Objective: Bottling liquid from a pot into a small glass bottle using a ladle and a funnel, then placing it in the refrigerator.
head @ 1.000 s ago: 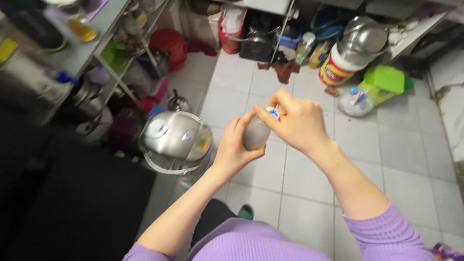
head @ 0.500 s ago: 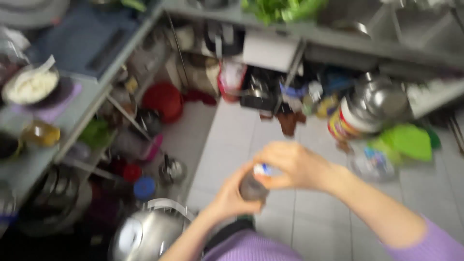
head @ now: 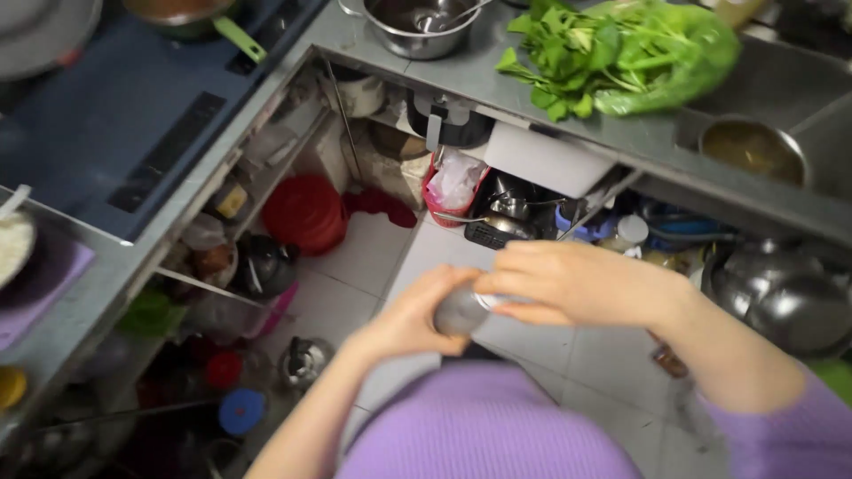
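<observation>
In front of my chest I hold a small grey bottle (head: 460,310) between both hands. My left hand (head: 410,316) wraps around its body from below. My right hand (head: 577,282) covers its top end, where a blue-and-white cap barely shows under the fingers. Both sleeves are lilac knit. Most of the bottle is hidden by my fingers.
A steel counter (head: 497,84) runs along the top with a bag of leafy greens (head: 621,49), a steel bowl (head: 417,22) and a sink (head: 781,98). A dark cooktop (head: 115,115) is at left. Shelves below hold pots, a red lid (head: 306,213) and a kettle (head: 306,359). White tile floor (head: 426,257) lies underfoot.
My view has tilted up from the floor to the counter and cooktop. Both hands kept hold of the bottle, which has moved lower in the picture.
</observation>
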